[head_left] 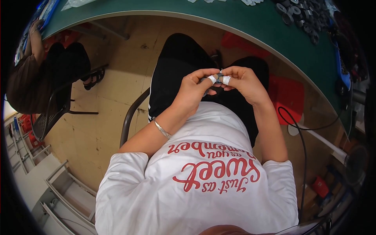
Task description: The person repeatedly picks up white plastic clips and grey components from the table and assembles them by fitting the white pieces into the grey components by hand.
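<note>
Above my lap, my left hand and my right hand meet, fingertips and thumbs pinched together. Between them is a small grey-blue part, mostly covered by the fingers, so its exact kind cannot be made out. White tape wraps both thumbs. A silver bangle circles my left wrist. Both hands are on the near side of the green table, below its edge and apart from it.
Dark grey ring-shaped parts lie heaped at the table's right, near a blue tray. A red stool, black cable and fan stand to my right. Another person sits at left.
</note>
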The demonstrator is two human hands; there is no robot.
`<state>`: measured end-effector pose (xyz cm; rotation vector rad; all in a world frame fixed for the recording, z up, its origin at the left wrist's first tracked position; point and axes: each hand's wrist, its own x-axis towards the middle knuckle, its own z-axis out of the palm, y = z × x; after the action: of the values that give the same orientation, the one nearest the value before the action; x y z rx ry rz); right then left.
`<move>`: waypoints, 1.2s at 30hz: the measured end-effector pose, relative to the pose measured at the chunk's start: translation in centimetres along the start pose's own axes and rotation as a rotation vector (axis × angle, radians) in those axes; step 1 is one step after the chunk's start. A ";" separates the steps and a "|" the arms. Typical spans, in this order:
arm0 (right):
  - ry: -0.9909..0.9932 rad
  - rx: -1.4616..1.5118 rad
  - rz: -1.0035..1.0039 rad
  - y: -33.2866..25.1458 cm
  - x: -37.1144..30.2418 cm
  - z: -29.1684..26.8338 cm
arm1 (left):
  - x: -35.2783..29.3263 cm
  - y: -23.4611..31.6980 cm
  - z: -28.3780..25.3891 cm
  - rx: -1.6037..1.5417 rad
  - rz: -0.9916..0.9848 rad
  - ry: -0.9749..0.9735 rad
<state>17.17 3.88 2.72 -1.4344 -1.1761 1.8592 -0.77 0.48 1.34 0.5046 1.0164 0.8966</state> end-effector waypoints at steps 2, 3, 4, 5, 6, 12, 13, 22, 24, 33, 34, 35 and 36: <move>-0.016 -0.038 -0.015 0.6 -0.1 0.4 | 0.2 -0.1 -0.1 -0.010 -0.014 -0.006; 0.044 -0.174 -0.107 0.9 -0.4 0.8 | 0.3 -0.1 -0.2 -0.034 -0.034 -0.007; 0.101 -0.311 -0.197 1.1 -0.7 1.0 | 0.3 -0.1 -0.2 -0.059 -0.052 -0.005; 0.101 -0.310 -0.195 1.2 -0.9 1.0 | 0.3 -0.3 -0.3 -0.059 -0.055 -0.004; 0.096 -0.412 -0.258 1.2 -1.0 1.0 | 0.3 -0.6 -0.4 -0.050 -0.055 0.008; -0.049 -0.418 -0.173 1.2 -0.9 -0.1 | 0.5 -1.4 -0.3 -0.003 -0.107 0.012; -0.065 -0.433 -0.143 1.2 -1.0 -0.1 | 0.5 -1.6 -0.2 0.019 -0.106 0.020; -0.004 -0.018 -0.172 3.9 -0.6 0.5 | 0.7 -2.1 -0.7 -0.084 -0.118 0.048; -0.012 0.074 -0.138 3.8 -0.6 0.5 | 0.7 -2.1 -0.8 -0.100 -0.123 0.032; -0.026 0.254 -0.134 3.3 -1.0 0.7 | -0.2 -0.6 0.1 -0.077 -0.171 -0.027; -0.037 0.289 -0.129 3.0 -1.2 0.8 | -0.3 -0.4 0.2 -0.055 -0.173 -0.071; -0.038 0.289 -0.138 2.8 -1.4 0.8 | -0.5 -0.1 0.3 -0.032 -0.174 -0.116; -0.066 0.305 -0.141 2.6 -1.5 0.9 | -0.6 0.2 0.4 -0.026 -0.168 -0.119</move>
<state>17.08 1.05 1.29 -1.1023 -0.9468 1.9028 -0.64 0.09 2.03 0.4387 0.9226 0.7213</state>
